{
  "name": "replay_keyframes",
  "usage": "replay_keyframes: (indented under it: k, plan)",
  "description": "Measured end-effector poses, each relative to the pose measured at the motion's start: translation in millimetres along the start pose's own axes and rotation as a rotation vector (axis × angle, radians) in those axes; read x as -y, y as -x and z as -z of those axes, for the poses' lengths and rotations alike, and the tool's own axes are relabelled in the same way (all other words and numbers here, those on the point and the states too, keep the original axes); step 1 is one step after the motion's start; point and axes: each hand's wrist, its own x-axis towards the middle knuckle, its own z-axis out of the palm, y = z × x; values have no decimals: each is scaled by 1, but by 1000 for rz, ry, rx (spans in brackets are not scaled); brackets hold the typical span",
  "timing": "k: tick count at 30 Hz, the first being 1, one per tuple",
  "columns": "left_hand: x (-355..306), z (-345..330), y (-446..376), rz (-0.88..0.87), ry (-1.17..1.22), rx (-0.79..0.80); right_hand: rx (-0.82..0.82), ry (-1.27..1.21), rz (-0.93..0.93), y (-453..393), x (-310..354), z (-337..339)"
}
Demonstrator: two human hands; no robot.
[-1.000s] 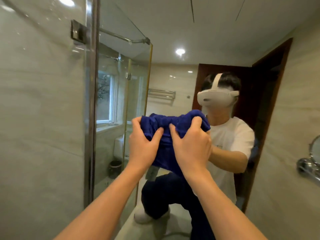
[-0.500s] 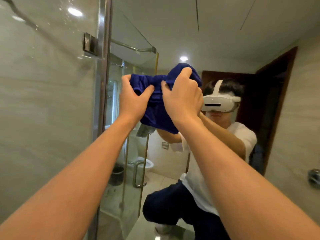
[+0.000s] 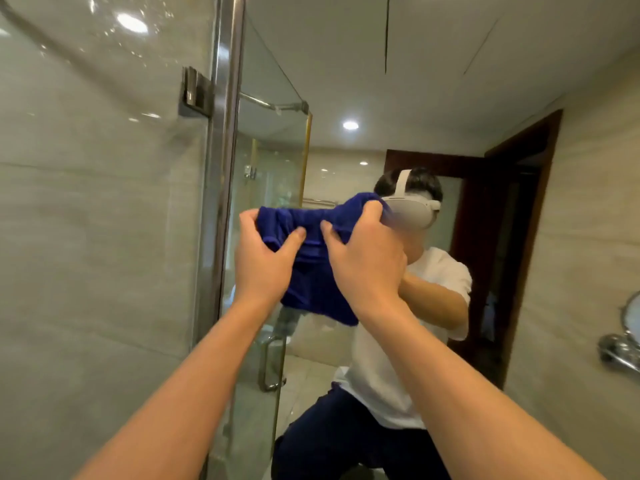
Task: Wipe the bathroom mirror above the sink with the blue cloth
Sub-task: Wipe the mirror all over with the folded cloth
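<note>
Gripping the bunched blue cloth from either side, both hands press it against the mirror; the left hand curls its fingers over the cloth's upper left edge with the thumb laid across the front; the right hand clutches the upper right part, fingers hooked over the top; the cloth's lower end hangs loose between the wrists; a shower screen stands at the left beside the mirror; a chrome wall fitting sits at the far right.

hands: 2, left, right | blue cloth: 1 | mirror: 1
</note>
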Motion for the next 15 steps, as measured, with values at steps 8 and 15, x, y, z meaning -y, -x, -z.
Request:
replay_keyframes:
  k: [8, 15]
  plan:
    - [-11, 19, -88, -38, 125, -32, -14, 2, 70, -61, 55, -12]
    - [14, -31, 57, 32, 79, 41, -82, 187, 161, 29, -60, 21]
